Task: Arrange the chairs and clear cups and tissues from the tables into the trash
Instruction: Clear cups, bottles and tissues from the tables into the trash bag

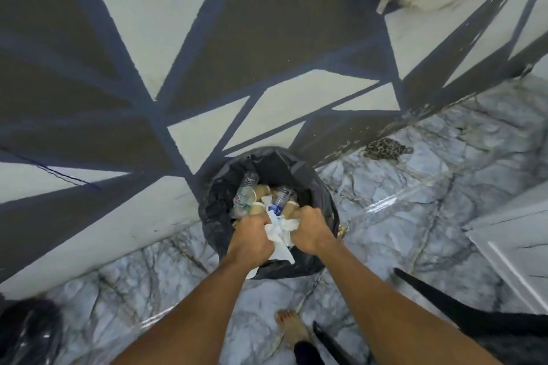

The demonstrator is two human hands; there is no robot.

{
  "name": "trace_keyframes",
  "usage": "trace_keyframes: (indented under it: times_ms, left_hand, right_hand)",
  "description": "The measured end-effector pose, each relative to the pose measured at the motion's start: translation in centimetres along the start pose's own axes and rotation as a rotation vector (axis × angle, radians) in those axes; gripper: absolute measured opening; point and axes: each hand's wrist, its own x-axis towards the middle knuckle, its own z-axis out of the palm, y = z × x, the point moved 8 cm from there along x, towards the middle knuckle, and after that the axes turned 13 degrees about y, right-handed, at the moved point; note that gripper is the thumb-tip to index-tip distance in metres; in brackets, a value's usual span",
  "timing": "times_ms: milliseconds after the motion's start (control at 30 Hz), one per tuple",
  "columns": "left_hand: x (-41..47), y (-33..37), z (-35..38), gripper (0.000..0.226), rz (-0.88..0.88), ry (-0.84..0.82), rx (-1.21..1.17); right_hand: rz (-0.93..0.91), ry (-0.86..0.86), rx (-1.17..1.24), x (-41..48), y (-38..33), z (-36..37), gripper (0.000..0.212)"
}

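Observation:
A round trash bin lined with a black bag (219, 204) stands on the floor against the painted wall. Inside lie several paper cups (262, 191) and clear plastic bottles (247, 187). Both my hands are over the bin's near rim. My left hand (252, 235) and my right hand (310, 230) are each closed on a bunch of crumpled white tissues (280, 231) held between them. A loose strip of tissue hangs down past the rim.
The wall (207, 53) has a grey, brown and white geometric pattern. Marble floor (415, 201) spreads to the right, with a small chain heap (385, 149) by the wall. A black bag (26, 332) sits at bottom left. My bare foot (292, 327) stands below the bin.

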Motion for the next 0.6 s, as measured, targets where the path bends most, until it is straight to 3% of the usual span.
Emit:
trace_keyframes:
  times_ms: [100, 167, 333, 433, 600]
  left_hand:
    - [3.1, -2.9, 3.8, 0.034, -0.080, -0.028, 0.032]
    - [5.2, -4.4, 5.9, 0.030, -0.103, -0.020, 0.038]
    - [7.9, -6.3, 11.2, 0.033, -0.095, -0.155, 0.045]
    - [7.9, -7.5, 12.7, 0.029, -0.133, -0.217, 0.124]
    - [6.9, -9.1, 13.1, 0.045, -0.209, -0.254, 0.091]
  right_hand:
    - [0.068, -0.056, -0.023, 3.8, 3.4, 3.5, 0.042]
    - [0.075, -0.084, -0.058, 6.0, 4.8, 5.2, 0.042]
    - [0.066, -0.126, -0.127, 9.6, 6.8, 8.5, 0.025]
    - [0.050, -0.212, -0.205, 10.0, 7.3, 9.7, 0.042]
    - [0.098, -0.258, -0.184, 9.8, 7.6, 9.9, 0.055]
